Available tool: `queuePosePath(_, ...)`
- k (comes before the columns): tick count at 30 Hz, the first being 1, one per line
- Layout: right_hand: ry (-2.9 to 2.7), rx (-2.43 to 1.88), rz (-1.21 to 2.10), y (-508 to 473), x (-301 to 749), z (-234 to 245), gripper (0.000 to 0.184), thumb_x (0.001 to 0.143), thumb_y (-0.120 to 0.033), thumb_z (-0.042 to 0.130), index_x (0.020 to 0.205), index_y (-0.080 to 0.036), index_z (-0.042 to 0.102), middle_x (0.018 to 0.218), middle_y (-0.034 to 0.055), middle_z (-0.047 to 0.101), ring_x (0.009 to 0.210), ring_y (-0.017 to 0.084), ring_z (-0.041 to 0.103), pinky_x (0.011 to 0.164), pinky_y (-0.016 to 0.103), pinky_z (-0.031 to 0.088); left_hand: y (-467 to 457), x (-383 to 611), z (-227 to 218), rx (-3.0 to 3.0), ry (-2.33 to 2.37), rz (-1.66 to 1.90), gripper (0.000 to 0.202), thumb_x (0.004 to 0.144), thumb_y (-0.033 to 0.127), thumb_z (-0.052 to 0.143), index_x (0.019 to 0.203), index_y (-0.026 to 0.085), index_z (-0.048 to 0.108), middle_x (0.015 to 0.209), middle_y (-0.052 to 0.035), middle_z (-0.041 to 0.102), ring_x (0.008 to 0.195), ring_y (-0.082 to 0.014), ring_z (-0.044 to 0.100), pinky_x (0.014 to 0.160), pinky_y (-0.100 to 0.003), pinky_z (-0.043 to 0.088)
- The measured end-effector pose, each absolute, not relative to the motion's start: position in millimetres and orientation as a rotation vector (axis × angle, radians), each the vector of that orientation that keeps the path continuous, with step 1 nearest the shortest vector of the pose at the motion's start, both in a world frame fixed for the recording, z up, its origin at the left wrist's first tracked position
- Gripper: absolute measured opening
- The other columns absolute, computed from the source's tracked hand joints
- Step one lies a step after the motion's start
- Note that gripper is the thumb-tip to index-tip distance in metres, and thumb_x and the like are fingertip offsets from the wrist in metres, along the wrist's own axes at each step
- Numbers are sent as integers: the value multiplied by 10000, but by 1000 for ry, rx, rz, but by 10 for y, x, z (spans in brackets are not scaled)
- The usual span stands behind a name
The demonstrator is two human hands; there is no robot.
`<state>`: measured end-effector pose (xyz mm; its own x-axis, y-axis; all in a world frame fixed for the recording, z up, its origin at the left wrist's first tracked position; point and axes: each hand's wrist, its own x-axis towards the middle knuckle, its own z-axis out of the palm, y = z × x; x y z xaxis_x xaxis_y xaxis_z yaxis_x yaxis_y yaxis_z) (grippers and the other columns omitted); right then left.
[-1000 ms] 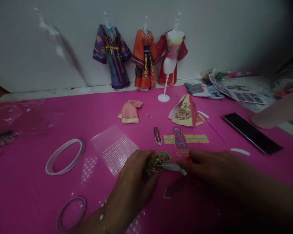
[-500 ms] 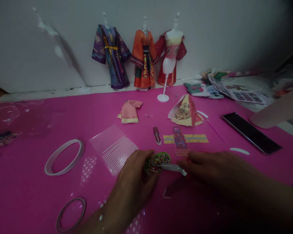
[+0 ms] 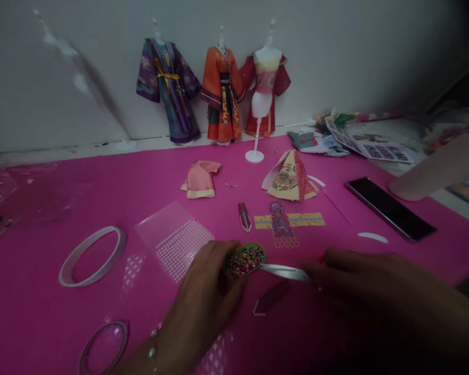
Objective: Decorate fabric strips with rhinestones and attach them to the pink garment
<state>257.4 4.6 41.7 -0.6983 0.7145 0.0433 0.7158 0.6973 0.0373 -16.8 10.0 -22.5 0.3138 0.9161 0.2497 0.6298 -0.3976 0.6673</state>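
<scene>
My left hand is closed around the left side of a small green oval dish filled with tiny multicoloured beads. Silver tweezers are pinched in my right hand, their tip pointing left at the dish's right rim. Just below lies a dark red strip, edged at its left end with small pale beads. Beyond the dish are a similar short beaded strip and a patterned strip crossing a yellow band. A sheet of pearl dots lies left of the dish.
Dressed doll forms stand along the wall, near a white mannequin stand. A pink doll top and a yellow skirt lie mid-table. A phone is at right; tape rolls are at left.
The tweezers' tip has come out of the beads, moving right to the dish's rim, with my right hand drawn back. My left hand keeps its hold. The whole view has shifted slightly.
</scene>
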Motion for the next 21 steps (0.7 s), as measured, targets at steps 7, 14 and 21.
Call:
queuePosePath(7, -2880, -1409, 264, -248, 2846, 308, 405, 886, -124, 489, 1253, -278, 568, 1045, 35, 711, 716, 166, 702, 541, 241, 525, 119, -139, -204, 2137, 1349, 838, 397, 869, 131, 600, 1211, 290, 477, 1076, -30, 616, 939, -205, 614, 788, -360, 532)
queuePosePath(14, -2879, -1327, 277, -335, 2891, 239, 412, 870, -119, 481, 1251, -254, 557, 965, 34, 708, 665, 155, 678, 505, 225, 485, 130, -165, -189, 2150, 1330, 776, 379, 867, 179, 653, 1185, 312, 494, 1083, -15, 599, 938, -203, 597, 777, -347, 523)
queuePosePath(21, -2839, -1332, 262, -359, 2835, 168, 436, 847, -92, 454, 1244, -241, 553, 938, 15, 692, 668, 152, 683, 537, 250, 483, 142, -166, -149, 2215, 1321, 797, 358, 862, 209, 659, 1182, 284, 518, 1097, -34, 602, 970, -223, 604, 796, -371, 534)
